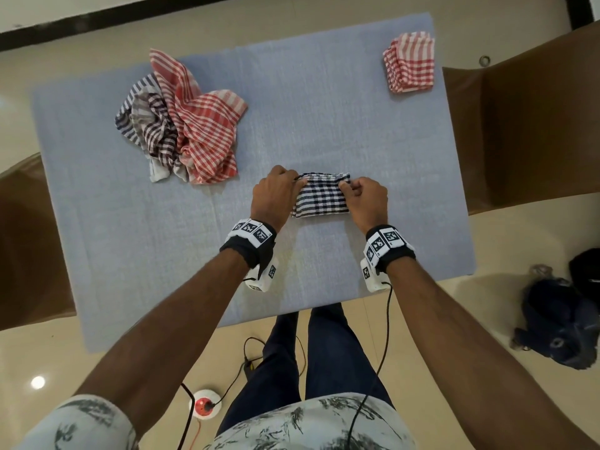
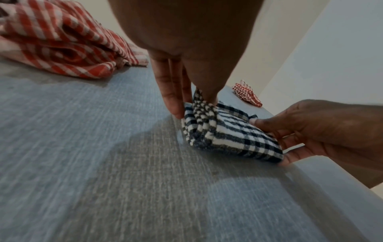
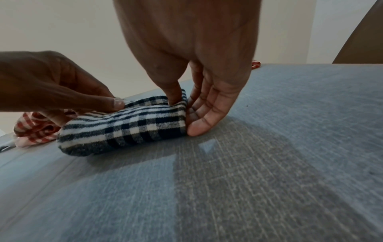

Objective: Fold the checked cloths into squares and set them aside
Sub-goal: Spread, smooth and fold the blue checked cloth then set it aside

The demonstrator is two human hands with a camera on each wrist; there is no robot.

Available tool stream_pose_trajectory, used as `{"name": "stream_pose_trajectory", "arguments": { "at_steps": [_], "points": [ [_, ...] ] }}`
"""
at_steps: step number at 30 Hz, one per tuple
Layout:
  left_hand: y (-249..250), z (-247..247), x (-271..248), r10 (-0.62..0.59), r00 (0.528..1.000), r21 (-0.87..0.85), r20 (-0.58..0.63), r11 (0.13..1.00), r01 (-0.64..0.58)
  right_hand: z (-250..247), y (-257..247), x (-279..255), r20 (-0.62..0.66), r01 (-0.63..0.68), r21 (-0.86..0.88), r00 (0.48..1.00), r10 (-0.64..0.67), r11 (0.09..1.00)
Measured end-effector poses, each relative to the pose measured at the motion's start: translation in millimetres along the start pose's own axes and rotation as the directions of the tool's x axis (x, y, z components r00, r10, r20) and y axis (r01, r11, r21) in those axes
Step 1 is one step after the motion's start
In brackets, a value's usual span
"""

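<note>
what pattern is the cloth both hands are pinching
Dark navy-and-white check on the folded cloth, clearest in the right wrist view.

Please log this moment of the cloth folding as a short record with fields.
surface: grey-blue table cover
in hand: navy checked cloth, folded small, lying on the cover
left hand: pinches the cloth's far left corner
right hand: pinches the cloth's far right corner
done: folded red checked cloth at the far right corner
waiting: crumpled pile of checked cloths, far left

Grey-blue table (image 1: 324,108): black-checked cloth (image 1: 321,198), crumpled cloth heap (image 1: 181,118), folded red-checked cloth (image 1: 409,62)
</note>
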State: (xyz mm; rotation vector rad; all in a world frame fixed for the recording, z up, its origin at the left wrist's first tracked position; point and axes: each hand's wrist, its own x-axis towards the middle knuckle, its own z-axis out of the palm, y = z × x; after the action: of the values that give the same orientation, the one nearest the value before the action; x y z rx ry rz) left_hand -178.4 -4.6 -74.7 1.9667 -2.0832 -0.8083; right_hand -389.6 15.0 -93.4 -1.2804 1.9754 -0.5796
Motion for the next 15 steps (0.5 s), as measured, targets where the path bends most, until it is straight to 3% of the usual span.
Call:
{"name": "stream_pose_trajectory", "arguments": {
  "at_steps": [7,10,13,15],
  "points": [
    [-2.7,-3.8,3.1,-0.042,0.995,0.013,-0.091,0.999,0.044,6.4,-5.4,-1.8,-0.086,-0.054,-0.018,0.995,0.052,0.998],
    [2.8,2.5,-3.0,0.138,0.975,0.142,-0.172,0.983,-0.114,8.7,-4.3,-8.5,-0.157,0.060,-0.045,0.985,-0.066,0.997],
    [5.5,22.2,-15.5,0.444,0.895,0.225,-0.040,0.877,-0.425,14.2,-2.9,-14.7,-0.132,0.214,-0.089,0.965,-0.225,0.973],
    [2.6,30.8,-23.1,0.507,0.862,0.210,0.010,0.842,-0.498,17.6,-3.3,-17.9,-0.126,0.263,-0.109,0.953,-0.276,0.959]
  ]
}}
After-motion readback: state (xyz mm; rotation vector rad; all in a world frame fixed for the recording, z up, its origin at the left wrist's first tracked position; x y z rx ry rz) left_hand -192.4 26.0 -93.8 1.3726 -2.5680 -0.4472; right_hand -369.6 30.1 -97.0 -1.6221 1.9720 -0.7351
